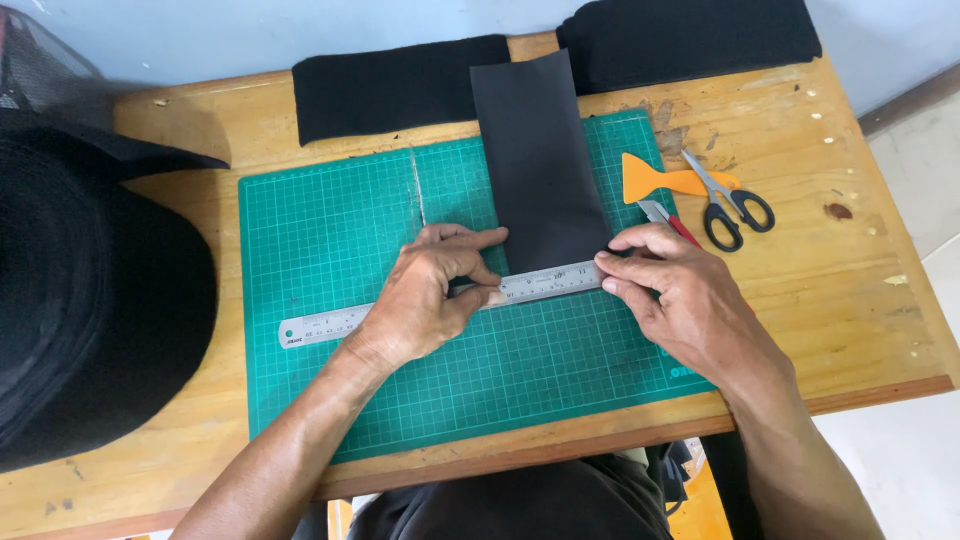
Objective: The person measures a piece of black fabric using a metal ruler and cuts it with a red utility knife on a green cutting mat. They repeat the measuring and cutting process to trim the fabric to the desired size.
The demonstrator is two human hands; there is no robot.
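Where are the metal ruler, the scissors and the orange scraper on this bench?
metal ruler (545,284), head view, on its bare stretch between the two hands.
scissors (738,208), head view, on the black handle loops.
orange scraper (650,180), head view, on its wide flat blade.

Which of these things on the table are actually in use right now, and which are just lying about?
In use: left hand, right hand, steel ruler, black strip, green cutting mat.

Lying about: scissors, orange scraper, red-handled knife, black fabric pieces, big black roll.
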